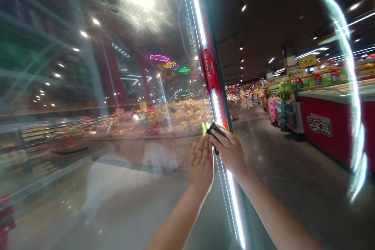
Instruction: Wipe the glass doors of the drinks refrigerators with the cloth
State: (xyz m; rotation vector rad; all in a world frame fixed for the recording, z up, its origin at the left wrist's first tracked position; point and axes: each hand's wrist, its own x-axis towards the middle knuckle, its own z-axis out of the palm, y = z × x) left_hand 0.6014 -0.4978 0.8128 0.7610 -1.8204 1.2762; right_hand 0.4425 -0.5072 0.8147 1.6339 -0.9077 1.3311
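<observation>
A large glass door point(131, 187) with a red frame and a bright light strip point(216, 103) along its edge fills the left and centre. My left hand point(201, 160) lies flat against the glass, fingers up and extended, with nothing held. Just right of it, at the lit edge, my right hand point(230, 146) has its fingers over a small black object point(216, 128), closed on it. Some yellow-green shows beside that object. Higher on the frame sits a red handle or lock piece point(209, 69).
Reflections of food displays and neon signs cover the glass. To the right, a red chest freezer point(325, 121) and stocked shelves line an aisle with a shiny grey floor point(263, 152). A curved white glare hangs at the far right.
</observation>
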